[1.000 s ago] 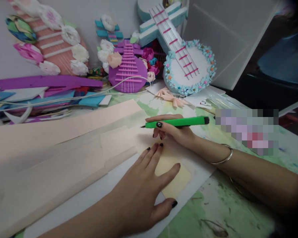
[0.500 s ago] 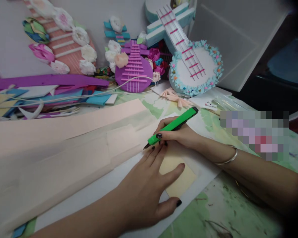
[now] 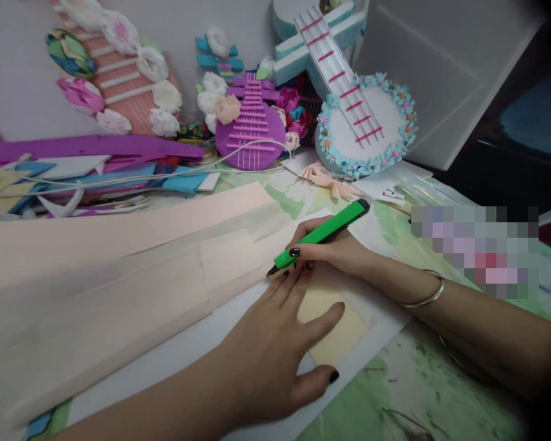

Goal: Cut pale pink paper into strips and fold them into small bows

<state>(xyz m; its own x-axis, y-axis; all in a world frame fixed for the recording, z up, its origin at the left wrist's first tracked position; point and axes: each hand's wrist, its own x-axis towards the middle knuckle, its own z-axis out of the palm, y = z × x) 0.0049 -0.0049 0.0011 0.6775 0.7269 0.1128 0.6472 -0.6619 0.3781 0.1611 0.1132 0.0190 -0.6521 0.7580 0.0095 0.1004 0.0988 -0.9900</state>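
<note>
the person's right hand [image 3: 333,248] is clamped around a green craft knife [image 3: 325,234], thumb laid along the near side of its body and the dark-tipped end pointing down and to the left, while the black butt end slants up to the right. the knife is over the middle of the counter [image 3: 344,413], its tip just beside the fingertips of the left hand, near the lower edge of the pale translucent paper [image 3: 119,324]; whether the tip touches anything cannot be told. the left hand [image 3: 270,346] lies flat and palm down, holding nothing, its index finger and thumb spread wide apart and the other fingers close together. it partly covers a yellow paper piece [image 3: 342,340], which lies on a white sheet [image 3: 388,315]. the translucent paper runs off to the left, overlapping a long peach sheet [image 3: 119,239]. a silver bangle [image 3: 442,288] circles the right wrist. behind the sheets, a purple lute model [image 3: 275,125] with pink frets stands beside a larger light blue and white instrument model [image 3: 344,135], whose round body is ringed with small blue flowers. a salmon instrument model [image 3: 119,107] trimmed with paper flowers leans farther left, above a heap of purple, blue and white offcuts [image 3: 133,147]. a pixelated patch hides something at the right.
</note>
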